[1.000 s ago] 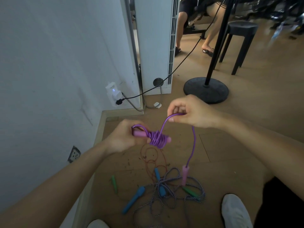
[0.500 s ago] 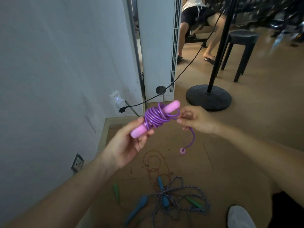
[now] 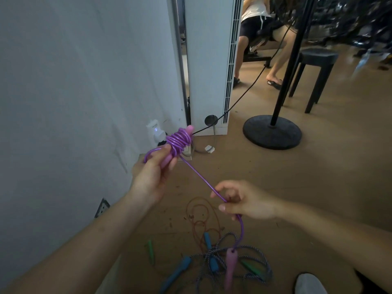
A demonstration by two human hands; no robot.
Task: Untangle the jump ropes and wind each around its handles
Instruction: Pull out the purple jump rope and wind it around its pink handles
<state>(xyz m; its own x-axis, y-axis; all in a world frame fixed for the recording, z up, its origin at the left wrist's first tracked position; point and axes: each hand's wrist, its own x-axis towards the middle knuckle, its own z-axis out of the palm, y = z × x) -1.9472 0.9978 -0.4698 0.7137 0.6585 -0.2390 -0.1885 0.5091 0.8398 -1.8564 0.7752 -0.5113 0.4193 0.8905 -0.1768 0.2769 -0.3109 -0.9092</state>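
Note:
My left hand [image 3: 151, 177] grips a pink handle [image 3: 169, 157] with the purple rope [image 3: 179, 141] coiled thickly around it, held up near the wall. A straight length of that rope runs down-right into my right hand [image 3: 241, 199], which pinches it. Below my right hand the rope hangs down to the second pink handle [image 3: 230, 266], dangling over the floor pile. On the floor lie a tangled blue-white braided rope [image 3: 244, 259] with blue handles [image 3: 177, 272], a thin red rope [image 3: 199, 217] and green handles [image 3: 150, 250].
A white wall fills the left, with a plugged charger [image 3: 156, 132] low on it. A white panel [image 3: 209, 60] stands behind. A black stand base [image 3: 272, 134], a black stool [image 3: 316, 60] and a seated person's legs [image 3: 277, 49] are to the right. My shoe [image 3: 309, 284] is at the bottom right.
My right hand has dropped down and right, drawing the purple rope taut. My left hand turned the wound handle more upright. The free pink handle now hangs lower, over the pile.

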